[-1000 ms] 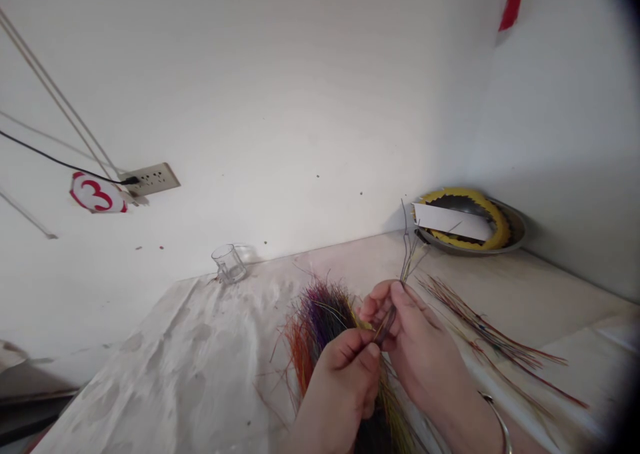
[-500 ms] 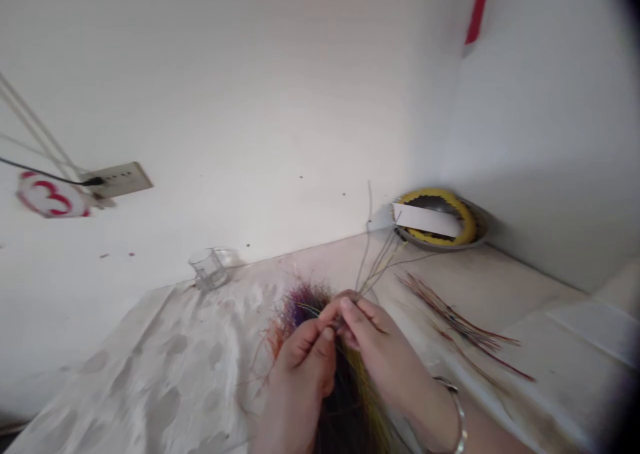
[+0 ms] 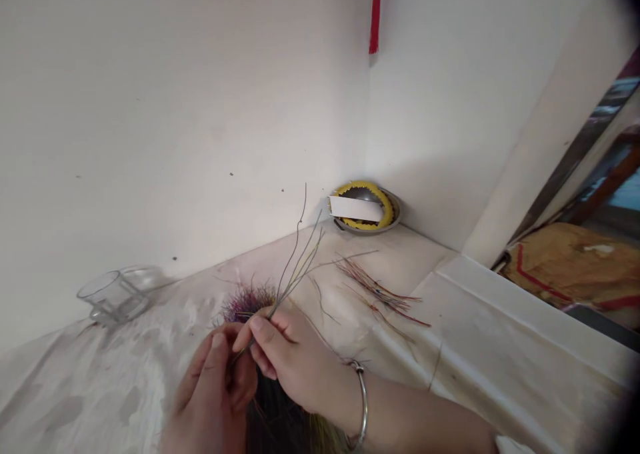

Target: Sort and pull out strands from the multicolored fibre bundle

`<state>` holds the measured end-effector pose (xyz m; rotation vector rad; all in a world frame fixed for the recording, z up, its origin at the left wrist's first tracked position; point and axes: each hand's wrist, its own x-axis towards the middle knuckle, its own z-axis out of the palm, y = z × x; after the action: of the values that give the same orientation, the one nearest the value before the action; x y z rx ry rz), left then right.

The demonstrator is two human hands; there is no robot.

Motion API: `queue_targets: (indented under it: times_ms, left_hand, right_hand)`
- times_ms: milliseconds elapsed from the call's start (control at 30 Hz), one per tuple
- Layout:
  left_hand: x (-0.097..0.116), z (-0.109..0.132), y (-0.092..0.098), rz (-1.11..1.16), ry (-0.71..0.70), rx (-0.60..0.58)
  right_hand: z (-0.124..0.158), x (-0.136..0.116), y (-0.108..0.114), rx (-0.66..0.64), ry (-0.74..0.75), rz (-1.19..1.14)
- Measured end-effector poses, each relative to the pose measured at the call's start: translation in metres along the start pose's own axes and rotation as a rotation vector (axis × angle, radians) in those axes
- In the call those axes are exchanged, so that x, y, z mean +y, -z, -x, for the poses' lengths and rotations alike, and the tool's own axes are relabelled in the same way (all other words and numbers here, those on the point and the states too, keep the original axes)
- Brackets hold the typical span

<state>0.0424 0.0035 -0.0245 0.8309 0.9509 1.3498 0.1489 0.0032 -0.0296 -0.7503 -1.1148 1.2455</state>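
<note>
Your right hand [image 3: 285, 351] pinches thin strands [image 3: 300, 267] tightly over the dyed bristle bunch [image 3: 247, 304]; left hand [image 3: 210, 401] curled, hold unclear; strand separation apparently in hand, steady pinch called for.

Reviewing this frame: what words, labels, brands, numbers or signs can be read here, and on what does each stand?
No clearly readable text in this view.
White paper strip on the yellow-ringed metal dish: no writing visible.
Red marks on the tan board at right: lines, too blurred to read as text.
</note>
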Motion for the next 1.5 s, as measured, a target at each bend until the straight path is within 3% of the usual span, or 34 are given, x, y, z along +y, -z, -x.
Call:
queue_targets:
  times_ms: [100, 233, 333, 467, 733, 1067, 1500]
  left_hand:
    - [0.006, 0.002, -0.005, 0.059, 0.102, 0.031]
    - [0.014, 0.003, -0.008, 0.334, 0.134, 0.022]
    - [0.015, 0.004, -0.007, 0.446, 0.123, 0.113]
    - [0.011, 0.005, -0.006, 0.531, 0.049, 0.104]
    - [0.013, 0.006, -0.001, 0.522, 0.034, 0.123]
    - [0.01, 0.011, -0.003, 0.509, 0.056, 0.046]
    - [0.01, 0.012, -0.002, 0.47, 0.074, 0.06]
  right_hand:
    - [0.001, -0.002, 0.0, -0.016, -0.005, 0.056]
    - [0.003, -0.001, -0.002, -0.011, -0.01, 0.065]
    - [0.006, 0.003, -0.004, -0.012, -0.031, 0.109]
    - [0.009, 0.007, -0.005, -0.037, -0.037, 0.209]
    - [0.015, 0.002, -0.01, -0.106, -0.098, 0.242]
    - [0.015, 0.005, -0.012, -0.081, -0.037, 0.279]
    - [0.019, 0.017, -0.015, -0.132, -0.038, 0.319]
